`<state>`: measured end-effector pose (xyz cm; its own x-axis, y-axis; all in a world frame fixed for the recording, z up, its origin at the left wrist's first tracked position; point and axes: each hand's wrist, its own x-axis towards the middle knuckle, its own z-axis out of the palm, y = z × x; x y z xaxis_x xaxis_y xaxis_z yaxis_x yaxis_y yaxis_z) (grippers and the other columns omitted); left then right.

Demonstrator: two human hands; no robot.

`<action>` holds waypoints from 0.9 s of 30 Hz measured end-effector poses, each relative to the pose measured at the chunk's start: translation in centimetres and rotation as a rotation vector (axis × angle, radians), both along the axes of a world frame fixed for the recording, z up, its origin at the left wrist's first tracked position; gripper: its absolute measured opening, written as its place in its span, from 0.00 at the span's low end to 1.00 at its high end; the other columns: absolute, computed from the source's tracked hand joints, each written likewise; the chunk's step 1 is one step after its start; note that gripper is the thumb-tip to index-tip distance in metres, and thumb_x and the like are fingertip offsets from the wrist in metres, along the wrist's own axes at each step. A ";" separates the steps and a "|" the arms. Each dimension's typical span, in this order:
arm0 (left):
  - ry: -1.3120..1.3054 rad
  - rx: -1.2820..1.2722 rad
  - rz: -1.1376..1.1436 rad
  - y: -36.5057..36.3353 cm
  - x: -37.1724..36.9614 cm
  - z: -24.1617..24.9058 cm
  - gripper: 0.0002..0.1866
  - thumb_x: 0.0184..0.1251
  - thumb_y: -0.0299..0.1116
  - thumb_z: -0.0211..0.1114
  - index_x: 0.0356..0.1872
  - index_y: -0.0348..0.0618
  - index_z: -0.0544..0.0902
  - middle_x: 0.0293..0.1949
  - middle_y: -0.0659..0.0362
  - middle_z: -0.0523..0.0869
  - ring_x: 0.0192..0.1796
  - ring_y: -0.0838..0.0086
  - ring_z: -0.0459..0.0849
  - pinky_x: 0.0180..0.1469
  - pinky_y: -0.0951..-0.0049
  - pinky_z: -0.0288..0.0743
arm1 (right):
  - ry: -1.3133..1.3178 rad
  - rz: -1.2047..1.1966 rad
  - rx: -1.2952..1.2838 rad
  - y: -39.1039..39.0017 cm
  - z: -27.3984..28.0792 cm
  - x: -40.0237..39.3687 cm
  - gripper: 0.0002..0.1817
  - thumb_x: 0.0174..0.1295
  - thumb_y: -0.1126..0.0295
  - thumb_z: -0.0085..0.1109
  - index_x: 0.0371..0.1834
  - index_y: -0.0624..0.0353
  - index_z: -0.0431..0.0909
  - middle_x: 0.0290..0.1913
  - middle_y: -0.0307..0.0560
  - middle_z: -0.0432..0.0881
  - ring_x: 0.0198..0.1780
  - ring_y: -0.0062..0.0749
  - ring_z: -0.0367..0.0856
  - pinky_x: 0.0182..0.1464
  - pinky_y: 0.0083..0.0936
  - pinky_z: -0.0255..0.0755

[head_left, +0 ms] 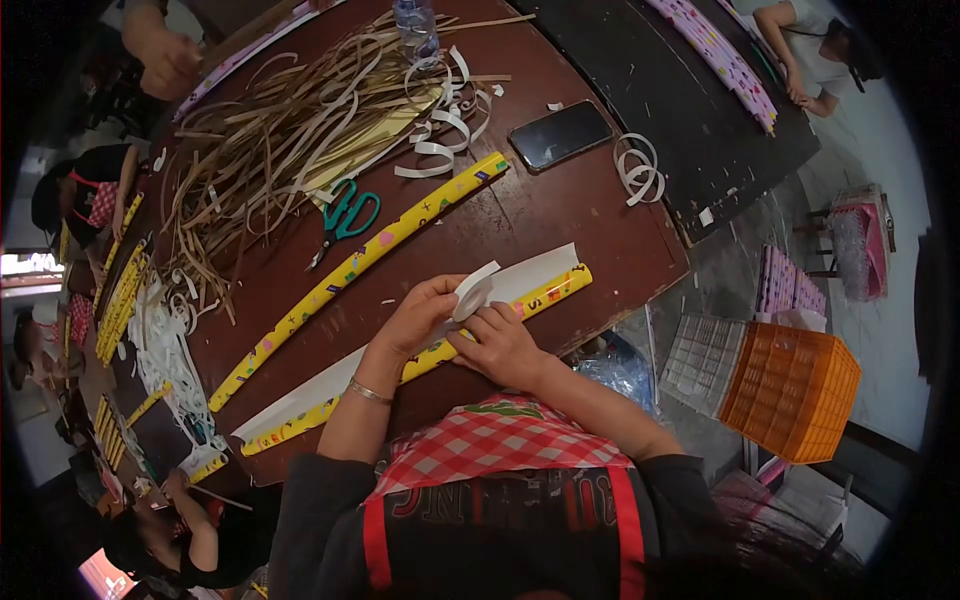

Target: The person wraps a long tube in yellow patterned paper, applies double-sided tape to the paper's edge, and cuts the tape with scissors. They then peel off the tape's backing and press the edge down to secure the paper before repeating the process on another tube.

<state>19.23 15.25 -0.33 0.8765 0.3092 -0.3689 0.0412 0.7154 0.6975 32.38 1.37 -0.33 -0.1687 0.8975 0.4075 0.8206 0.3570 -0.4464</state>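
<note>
A yellow patterned paper roll [420,362] lies along the table's near edge, its white inner flap [540,262] standing open along the far side. My left hand [425,312], with a bracelet at the wrist, is closed on a curled white strip [474,290] above the roll's middle. My right hand [500,347] rests on the roll beside it, fingers bent and pressed against the paper's edge; its fingertips are partly hidden by the strip. Farther off lies a second yellow patterned roll [365,258], closed into a long tube.
Green-handled scissors [345,214], a phone [560,136], a plastic bottle [416,35] and heaped brown strips [270,140] lie on the dark red table [620,250]. White curls [638,170] are scattered about. An orange crate [795,385] stands at right. Other people work at left and upper right.
</note>
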 end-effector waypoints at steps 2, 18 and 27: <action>0.011 -0.022 0.000 -0.1 0.2 -0.1 0.19 0.65 0.29 0.58 0.57 0.35 0.77 0.49 0.60 0.82 0.50 0.77 0.80 0.56 0.74 0.73 | 0.009 -0.002 -0.006 -0.2 -0.3 0.0 0.20 0.50 0.63 0.68 0.47 0.55 0.80 0.45 0.47 0.77 0.49 0.41 0.75 0.51 0.39 0.67; 0.081 0.220 -0.116 0.2 0.7 -0.3 0.08 0.63 0.25 0.59 0.42 0.38 0.80 0.59 0.59 0.76 0.52 0.78 0.76 0.56 0.75 0.71 | -0.122 -0.188 -0.103 -2.3 0.3 1.9 0.21 0.50 0.61 0.69 0.49 0.49 0.80 0.48 0.44 0.76 0.56 0.40 0.72 0.63 0.52 0.61; 0.000 0.125 -0.118 -1.6 6.8 0.2 0.04 0.64 0.27 0.57 0.37 0.40 0.77 0.59 0.58 0.75 0.48 0.80 0.75 0.49 0.76 0.72 | -0.103 -0.136 -0.016 -2.3 0.3 2.7 0.18 0.52 0.63 0.68 0.48 0.49 0.81 0.51 0.49 0.76 0.60 0.48 0.72 0.66 0.48 0.61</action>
